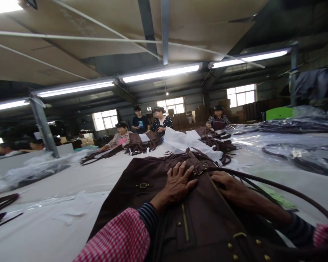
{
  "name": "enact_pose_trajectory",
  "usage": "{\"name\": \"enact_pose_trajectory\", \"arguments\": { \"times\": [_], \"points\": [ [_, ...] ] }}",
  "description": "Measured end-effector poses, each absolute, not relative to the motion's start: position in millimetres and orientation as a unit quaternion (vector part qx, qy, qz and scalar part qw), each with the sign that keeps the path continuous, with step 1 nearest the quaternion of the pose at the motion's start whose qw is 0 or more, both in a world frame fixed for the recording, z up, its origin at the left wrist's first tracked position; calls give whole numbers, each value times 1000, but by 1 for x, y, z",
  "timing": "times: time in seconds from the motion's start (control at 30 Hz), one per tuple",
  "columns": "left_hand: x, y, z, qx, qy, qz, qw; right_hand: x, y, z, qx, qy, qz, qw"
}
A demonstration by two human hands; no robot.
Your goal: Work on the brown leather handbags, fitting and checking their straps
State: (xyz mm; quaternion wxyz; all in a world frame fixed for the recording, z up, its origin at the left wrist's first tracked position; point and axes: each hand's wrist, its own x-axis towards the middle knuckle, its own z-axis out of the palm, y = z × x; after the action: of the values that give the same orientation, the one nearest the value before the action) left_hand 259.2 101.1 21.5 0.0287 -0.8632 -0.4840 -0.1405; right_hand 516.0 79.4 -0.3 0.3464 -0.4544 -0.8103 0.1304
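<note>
A large dark brown bag (164, 214) with brass buckles, studs and a zipper lies on the white table in front of me. My left hand (179, 182) rests flat on its upper front, fingers spread, beside a buckled strap (199, 168). At the bag's right side is my right hand (225, 185); its fingertips are partly hidden at the bag's edge, and whether they grip anything does not show. A long brown handle (287, 191) arches over my right forearm to the right.
White table (79, 222) holds brown strapped pieces (142, 143), white wrapping (180, 140) and plastic-wrapped bags (297, 125). Several people stand or sit across it, one person (218, 118) at the right. Brown straps (2, 207) lie at the left edge.
</note>
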Motion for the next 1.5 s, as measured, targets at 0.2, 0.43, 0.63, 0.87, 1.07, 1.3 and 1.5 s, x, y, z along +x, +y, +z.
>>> {"name": "enact_pose_trajectory", "arguments": {
  "times": [0.2, 0.43, 0.63, 0.87, 1.07, 1.3, 1.5],
  "points": [
    [256, 111, 18, -853, -454, -248, -71, 530, 93, 32, -508, -615, 297, 525],
    [229, 130, 29, -679, -357, -506, -395, 426, 72, 96, -269, -751, 283, 532],
    [198, 131, 36, -442, -298, -588, -608, 401, 64, 52, -259, -859, 292, 332],
    [194, 136, 37, -579, -354, -472, -562, 436, 66, 31, -404, -820, 17, 406],
    [190, 149, 86, -770, -479, -261, -330, 416, 62, -1, -386, -871, -187, 239],
    [289, 203, 119, -709, -628, -303, -103, 416, 65, -1, -370, -882, -187, 225],
    [320, 239, 79, -654, -656, -344, -153, 414, 69, -5, -392, -874, -152, 244]
  ]
}}
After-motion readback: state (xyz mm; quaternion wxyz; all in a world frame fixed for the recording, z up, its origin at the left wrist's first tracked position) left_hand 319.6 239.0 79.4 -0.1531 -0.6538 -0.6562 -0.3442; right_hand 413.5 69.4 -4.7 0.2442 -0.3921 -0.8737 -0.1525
